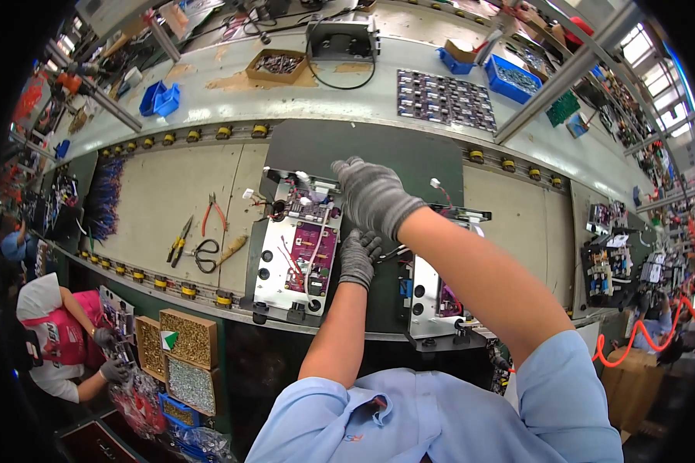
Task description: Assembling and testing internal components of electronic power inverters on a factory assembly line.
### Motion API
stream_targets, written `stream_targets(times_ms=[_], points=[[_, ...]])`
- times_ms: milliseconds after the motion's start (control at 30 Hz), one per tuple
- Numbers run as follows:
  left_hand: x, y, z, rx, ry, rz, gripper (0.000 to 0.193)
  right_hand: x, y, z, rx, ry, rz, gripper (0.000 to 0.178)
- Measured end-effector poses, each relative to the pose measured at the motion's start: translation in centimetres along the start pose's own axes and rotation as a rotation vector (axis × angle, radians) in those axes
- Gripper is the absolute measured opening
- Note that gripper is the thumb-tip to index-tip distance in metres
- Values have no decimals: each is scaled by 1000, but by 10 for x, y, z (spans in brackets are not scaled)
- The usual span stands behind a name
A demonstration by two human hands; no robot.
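A silver metal chassis (274,289) with purple circuit boards (311,251) and white wires lies on the dark board in front of me. My right hand (374,194), in a grey knit glove, is over its far right corner. Its fingers are bent and pressed together; what they hold, if anything, is hidden. My left hand (360,257), gloved alike, lies against the chassis's right side with its fingers slightly apart and nothing visible in them. To the right, a second chassis (427,309) is partly covered by my right forearm.
Red-handled pliers (215,214), yellow-and-black pliers (180,241) and scissors (205,256) lie left. Beyond the roller rail stand a carton of screws (276,65), a sheet of small circuit boards (445,100) and blue bins (511,79). At lower left, a co-worker's gloved hands (114,370) work near parts trays (189,339).
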State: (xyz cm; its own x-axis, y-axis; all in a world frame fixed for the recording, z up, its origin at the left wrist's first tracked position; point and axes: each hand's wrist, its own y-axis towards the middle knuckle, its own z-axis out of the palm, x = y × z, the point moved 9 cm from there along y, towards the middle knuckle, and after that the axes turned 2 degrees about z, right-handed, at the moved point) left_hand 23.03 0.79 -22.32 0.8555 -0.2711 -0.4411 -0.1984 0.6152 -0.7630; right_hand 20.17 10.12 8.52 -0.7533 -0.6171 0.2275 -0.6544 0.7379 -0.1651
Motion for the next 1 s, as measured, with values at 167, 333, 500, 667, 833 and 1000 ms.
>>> stream_targets(times_ms=[167,333,500,667,833,1000], points=[[-11,-8,-10,-89,-84,-39,29,19,44,50,172,-76,-105,26],[-15,-12,-9,-109,-107,13,14,36,40,40,165,-95,-95,23],[-21,-40,1,125,253,192,13,45,52,35,110,-84,-125,25],[-75,-142,38,260,284,514,18,14,50,29,141,-28,-196,28],[-98,-171,40,316,74,536,20,18,-48,-80,-232,381,-289,33],[-39,-131,25,177,383,441,22,-11,-199,-61,-218,607,-187,30]])
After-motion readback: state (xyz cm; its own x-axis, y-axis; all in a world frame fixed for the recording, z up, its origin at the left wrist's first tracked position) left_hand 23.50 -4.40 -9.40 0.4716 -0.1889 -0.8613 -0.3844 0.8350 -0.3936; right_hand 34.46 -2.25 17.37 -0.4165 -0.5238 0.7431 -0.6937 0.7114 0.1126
